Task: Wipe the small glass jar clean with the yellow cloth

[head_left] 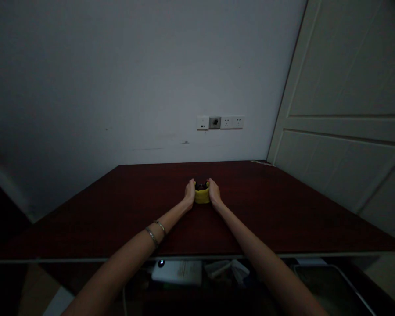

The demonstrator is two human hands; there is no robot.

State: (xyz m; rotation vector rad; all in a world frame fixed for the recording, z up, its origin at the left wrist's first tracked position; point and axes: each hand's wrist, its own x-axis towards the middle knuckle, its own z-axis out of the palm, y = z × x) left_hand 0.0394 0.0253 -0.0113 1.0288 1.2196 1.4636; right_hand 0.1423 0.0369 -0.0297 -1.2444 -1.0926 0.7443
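A small yellow, bowl-like container [202,196] stands on the dark red tabletop [151,184], around the middle. Dark, shiny things [202,185] show inside it, too small and dim to name. My left hand [190,192] presses against its left side with the palm turned inward. On the opposite side my right hand [214,192] does the same, so the container is held between both. The fingers of each hand lie together, pointing away from me. Two bracelets circle my left forearm.
Behind the table rises a pale wall with a row of sockets [220,123]. A panelled white door [342,131] borders the right side. Under the front edge, a shelf holds a white box-like object [177,272], some plastic packets [228,268] and a dark tray [329,285].
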